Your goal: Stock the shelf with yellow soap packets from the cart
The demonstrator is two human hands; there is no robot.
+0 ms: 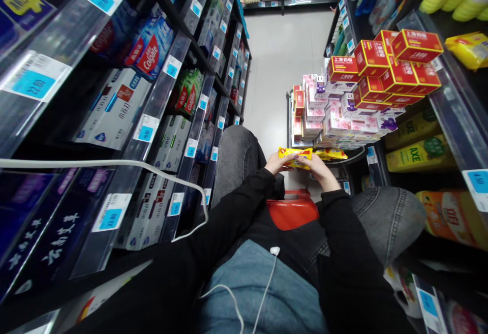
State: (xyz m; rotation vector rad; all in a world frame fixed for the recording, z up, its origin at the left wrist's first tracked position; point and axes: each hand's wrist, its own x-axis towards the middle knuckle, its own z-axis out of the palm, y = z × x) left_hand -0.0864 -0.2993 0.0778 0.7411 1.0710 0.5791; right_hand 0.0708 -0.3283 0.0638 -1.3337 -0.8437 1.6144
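Note:
Between my knees, both hands hold a small yellow packet (295, 151) with red and dark print, one at each end. My left hand (277, 163) has its fingers closed on the packet's left side. On the other side, my right hand (319, 168) grips the right end. The undersides of the fingers are hidden. Just past my right hand lies another yellow packet (332, 154), close to the foot of a stack of pink and white boxes (345, 120). Red and yellow boxes (398, 76) are piled on top of that stack.
Shelves of toothpaste boxes (114, 108) line my left side. On my right a shelf holds yellow AXE bottles (417, 156). A red stool (293, 212) is under me. A white cable (152, 168) crosses at left. The aisle floor (287, 44) runs ahead to another shelf.

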